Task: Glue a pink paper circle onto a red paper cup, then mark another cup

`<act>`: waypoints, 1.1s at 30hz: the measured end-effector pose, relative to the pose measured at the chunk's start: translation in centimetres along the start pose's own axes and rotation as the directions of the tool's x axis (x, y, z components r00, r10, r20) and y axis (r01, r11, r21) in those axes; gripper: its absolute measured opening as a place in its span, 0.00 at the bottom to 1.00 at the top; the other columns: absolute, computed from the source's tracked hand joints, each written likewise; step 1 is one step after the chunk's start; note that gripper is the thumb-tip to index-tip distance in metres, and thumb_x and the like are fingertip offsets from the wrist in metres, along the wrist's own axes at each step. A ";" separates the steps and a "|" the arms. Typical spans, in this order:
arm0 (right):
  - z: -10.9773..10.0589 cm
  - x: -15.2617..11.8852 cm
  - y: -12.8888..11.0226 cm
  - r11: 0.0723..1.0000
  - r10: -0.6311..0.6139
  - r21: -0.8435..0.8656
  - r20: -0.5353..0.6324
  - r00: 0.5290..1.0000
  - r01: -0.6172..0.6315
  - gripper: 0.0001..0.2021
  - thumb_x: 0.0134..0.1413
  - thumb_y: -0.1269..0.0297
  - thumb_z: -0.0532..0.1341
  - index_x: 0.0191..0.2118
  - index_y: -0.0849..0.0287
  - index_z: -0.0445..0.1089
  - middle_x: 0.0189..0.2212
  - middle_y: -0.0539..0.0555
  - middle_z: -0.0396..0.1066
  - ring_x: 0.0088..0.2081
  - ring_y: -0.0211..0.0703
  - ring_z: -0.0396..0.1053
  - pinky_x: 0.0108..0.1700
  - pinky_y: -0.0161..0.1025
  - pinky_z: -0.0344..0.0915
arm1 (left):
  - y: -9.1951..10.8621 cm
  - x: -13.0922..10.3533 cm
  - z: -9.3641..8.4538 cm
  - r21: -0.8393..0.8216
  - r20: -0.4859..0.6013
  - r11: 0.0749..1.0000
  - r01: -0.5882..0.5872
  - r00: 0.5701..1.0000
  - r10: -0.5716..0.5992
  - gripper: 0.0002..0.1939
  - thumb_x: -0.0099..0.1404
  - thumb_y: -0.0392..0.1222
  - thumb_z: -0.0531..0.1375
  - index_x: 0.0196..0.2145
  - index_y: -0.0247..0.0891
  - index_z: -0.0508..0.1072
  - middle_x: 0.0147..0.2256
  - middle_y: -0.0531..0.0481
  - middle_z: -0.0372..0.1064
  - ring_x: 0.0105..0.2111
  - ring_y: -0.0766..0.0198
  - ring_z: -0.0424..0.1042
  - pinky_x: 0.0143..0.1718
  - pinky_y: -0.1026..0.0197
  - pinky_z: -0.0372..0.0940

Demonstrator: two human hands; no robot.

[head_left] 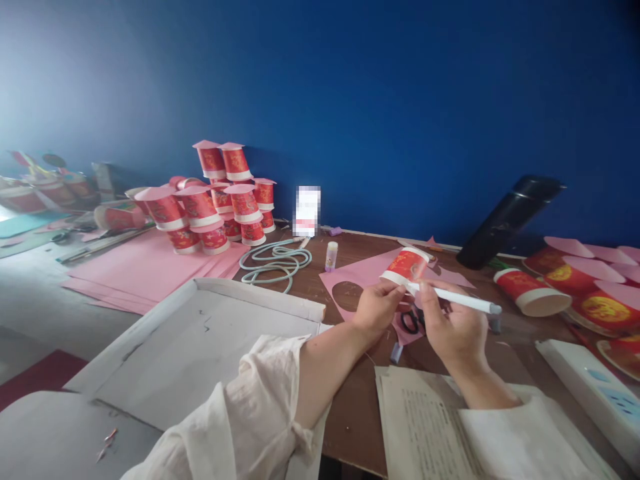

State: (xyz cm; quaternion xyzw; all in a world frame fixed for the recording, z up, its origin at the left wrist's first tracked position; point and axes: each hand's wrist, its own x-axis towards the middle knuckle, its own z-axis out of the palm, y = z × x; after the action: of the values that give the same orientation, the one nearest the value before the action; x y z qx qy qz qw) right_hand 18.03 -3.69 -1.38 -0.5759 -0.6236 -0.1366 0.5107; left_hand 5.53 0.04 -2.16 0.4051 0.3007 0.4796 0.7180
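A red paper cup (404,265) with gold print lies tilted in the fingers of my left hand (376,308), which is closed on it. My right hand (456,330) grips a white marker pen (467,300), its tip end close to the cup's pale edge; whether it touches, I cannot tell. Under both hands is a pink paper sheet (367,267) with a round hole cut out. Dark-handled scissors (410,323) lie just below the cup, partly hidden by my hands. An open glue stick (331,257) stands left of the cup.
Red cups with pink paper tops (200,207) are stacked at the left on pink sheets (120,263). A coiled cable (275,260), lit phone (307,212) and shallow white box lid (200,333) are nearby. Rightward are a black bottle (510,220), more cups (600,303), printed pages (420,413) and a power strip (595,393).
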 end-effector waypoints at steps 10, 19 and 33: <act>0.0 0.0 0.0 1.000 -0.003 0.000 -0.007 1.000 0.003 0.14 0.60 0.55 0.58 0.37 0.59 0.75 0.31 0.57 0.78 0.33 0.47 0.76 0.35 0.40 0.70 | 0.1 0.0 0.0 0.021 -0.021 1.000 0.000 1.000 0.000 0.08 0.62 0.40 0.63 0.27 0.33 0.76 0.29 0.46 0.73 0.30 0.64 0.73 0.45 0.54 0.69; -0.1 0.0 0.3 0.999 0.032 0.010 0.029 0.999 -0.033 0.15 0.61 0.54 0.58 0.36 0.60 0.76 0.30 0.57 0.78 0.32 0.47 0.76 0.35 0.40 0.69 | 0.1 0.2 0.3 0.072 -0.055 0.997 0.026 0.998 -0.022 0.09 0.61 0.39 0.64 0.25 0.34 0.74 0.26 0.48 0.71 0.28 0.65 0.72 0.38 0.59 0.69; -0.2 0.0 0.1 0.996 -0.002 0.086 0.033 0.999 -0.001 0.14 0.61 0.56 0.58 0.38 0.60 0.75 0.34 0.58 0.78 0.36 0.47 0.76 0.40 0.42 0.70 | -0.7 0.3 -0.1 0.384 -0.001 0.919 -0.086 0.996 0.094 0.08 0.63 0.39 0.58 0.27 0.36 0.73 0.30 0.49 0.72 0.32 0.64 0.72 0.40 0.61 0.68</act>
State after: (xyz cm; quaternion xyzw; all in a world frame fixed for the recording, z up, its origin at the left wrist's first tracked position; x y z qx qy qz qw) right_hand 18.18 -3.79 -1.29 -0.5552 -0.6374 -0.1002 0.5248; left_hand 5.86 0.16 -2.83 0.5464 0.3768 0.4479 0.5990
